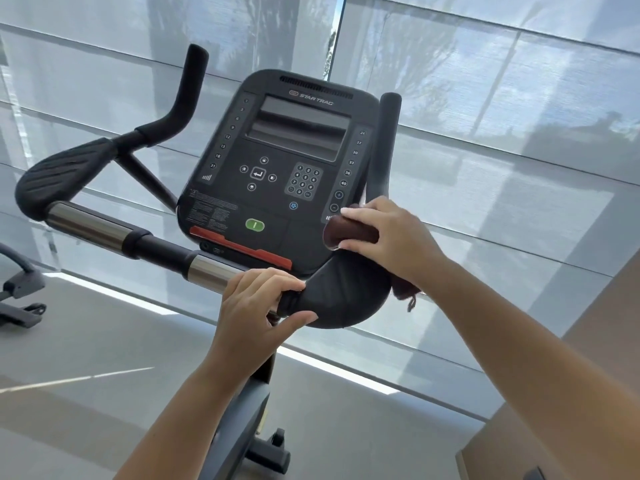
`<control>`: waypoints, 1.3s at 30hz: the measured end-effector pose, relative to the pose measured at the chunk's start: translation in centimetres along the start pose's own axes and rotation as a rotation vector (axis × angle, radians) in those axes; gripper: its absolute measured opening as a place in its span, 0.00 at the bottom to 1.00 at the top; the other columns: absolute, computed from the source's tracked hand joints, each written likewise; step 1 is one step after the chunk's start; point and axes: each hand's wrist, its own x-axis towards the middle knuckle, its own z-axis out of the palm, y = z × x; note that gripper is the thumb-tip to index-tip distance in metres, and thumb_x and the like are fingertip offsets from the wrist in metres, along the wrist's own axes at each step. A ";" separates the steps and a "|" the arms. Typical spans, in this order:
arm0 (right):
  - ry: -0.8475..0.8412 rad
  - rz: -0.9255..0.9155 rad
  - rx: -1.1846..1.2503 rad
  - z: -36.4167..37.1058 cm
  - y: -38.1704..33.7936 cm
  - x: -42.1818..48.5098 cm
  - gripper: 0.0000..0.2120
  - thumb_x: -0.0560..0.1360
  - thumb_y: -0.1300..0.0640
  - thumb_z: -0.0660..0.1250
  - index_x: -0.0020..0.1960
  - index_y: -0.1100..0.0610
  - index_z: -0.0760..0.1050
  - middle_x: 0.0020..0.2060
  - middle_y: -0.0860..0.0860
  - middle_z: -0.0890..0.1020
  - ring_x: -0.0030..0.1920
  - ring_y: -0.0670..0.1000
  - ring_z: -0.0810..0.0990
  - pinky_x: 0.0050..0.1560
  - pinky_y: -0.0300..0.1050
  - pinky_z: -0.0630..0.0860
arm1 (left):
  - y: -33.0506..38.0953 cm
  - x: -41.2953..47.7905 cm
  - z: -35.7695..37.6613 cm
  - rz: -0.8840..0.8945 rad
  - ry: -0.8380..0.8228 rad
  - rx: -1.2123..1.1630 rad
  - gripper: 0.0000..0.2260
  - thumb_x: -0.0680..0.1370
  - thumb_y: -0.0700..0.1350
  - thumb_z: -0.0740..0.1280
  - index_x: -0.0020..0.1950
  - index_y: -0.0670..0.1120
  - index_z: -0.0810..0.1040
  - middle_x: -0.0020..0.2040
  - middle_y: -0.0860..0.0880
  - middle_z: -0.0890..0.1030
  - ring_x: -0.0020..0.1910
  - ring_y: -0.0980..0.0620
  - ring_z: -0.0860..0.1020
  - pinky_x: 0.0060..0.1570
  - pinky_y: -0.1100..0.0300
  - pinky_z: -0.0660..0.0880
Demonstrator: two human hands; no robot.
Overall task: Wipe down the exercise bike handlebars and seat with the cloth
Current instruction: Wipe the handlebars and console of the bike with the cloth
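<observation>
Two hands at the STAR TRAC bike (277, 216): left hand (254, 306) grips the handlebar (341, 303), right hand (393, 237) clutches one cloth (349, 233).

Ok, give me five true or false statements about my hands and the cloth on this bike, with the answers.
1. The right hand holds the brown cloth against the right handlebar. True.
2. The left hand rests on the console keypad. False: it grips the crossbar beside the right elbow pad.
3. The console screen is dark. True.
4. The cloth is draped over the left handlebar. False: that one is bare.
5. The bike seat is in view. False: no seat shows in this picture.
</observation>
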 end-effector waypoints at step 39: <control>0.774 0.386 0.532 7.4 -7.8 -9.9 0.17 0.70 0.57 0.70 0.59 0.53 0.77 0.51 0.54 0.73 0.52 0.46 0.74 0.54 0.28 0.72 | 0.5 0.3 -0.3 -0.037 -0.042 0.014 0.25 0.71 0.65 0.59 0.46 0.44 0.78 0.47 0.48 0.82 0.50 0.54 0.73 0.54 0.59 0.62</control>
